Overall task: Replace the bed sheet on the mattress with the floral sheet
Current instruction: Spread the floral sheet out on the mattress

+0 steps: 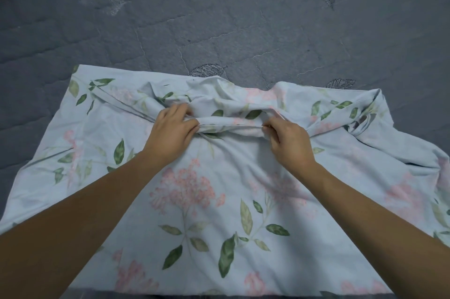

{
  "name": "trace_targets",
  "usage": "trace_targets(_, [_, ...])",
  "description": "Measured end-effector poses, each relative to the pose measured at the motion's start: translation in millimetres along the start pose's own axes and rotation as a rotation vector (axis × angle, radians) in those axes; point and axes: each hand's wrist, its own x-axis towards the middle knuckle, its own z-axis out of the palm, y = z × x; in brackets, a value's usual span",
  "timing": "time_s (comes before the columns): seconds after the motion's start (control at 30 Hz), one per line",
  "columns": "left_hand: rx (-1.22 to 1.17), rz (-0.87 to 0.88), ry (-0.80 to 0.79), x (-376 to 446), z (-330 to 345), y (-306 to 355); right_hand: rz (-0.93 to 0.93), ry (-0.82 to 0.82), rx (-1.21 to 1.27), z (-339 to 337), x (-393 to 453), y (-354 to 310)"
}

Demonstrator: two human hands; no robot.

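Grey quilted mattress fills the view, bare of any sheet, leaf motifs stitched into its top. Old sheet appears to be off already; judged state: early in laying the new one.

Nearest me: the floral sheet lies still partly folded on the near part of the mattress, pale blue with pink blooms and green leaves. Near half lies fairly flat under my forearms. Further out it bunches into a ridge of folds, with a loose lump at the far right.

Grip, left hand: fingers curled, clamped on a rolled fold at the ridge. Grip, right hand: thumb and fingers pinched on the same fold, just beside the left, a short span of cloth taut between them. Neither hand is apart or idle.

Step in hand, as I judge it: find the top layer's edge and open the sheet out across the mattress.

Notes on doing it well:
- Confirm I hold one layer only; the ridge looks several layers thick, and I cannot tell how many I have pinched.
- Spread both hands outward along the fold before lifting, so the cloth opens evenly.
- Lift and cast away from me, toward the bare far mattress beyond the ridge.
- Watch the right-side lump; it may drag or twist.
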Motion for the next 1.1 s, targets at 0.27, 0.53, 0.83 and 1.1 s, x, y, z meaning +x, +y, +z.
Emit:
trace_targets(0.27, [-0.252,-0.096,-0.019,-4,-25,12,-0.08,0.035,0.066,-24,-10,-11])
trace_targets(0.53, [-0.488,-0.225,-0.103,-10,-47,27,-0.155,0.04,0.053,-43,-28,-14])
trace_targets(0.83, [-0.461,-0.174,-0.251,-49,-63,45,-0.074,-0.005,-0.005,-55,-58,-3])
trace_targets(1.1, [-0.225,-0.089,-0.197,-103,-45,36,0.014,-0.147,-0.069,-45,-107,-7])
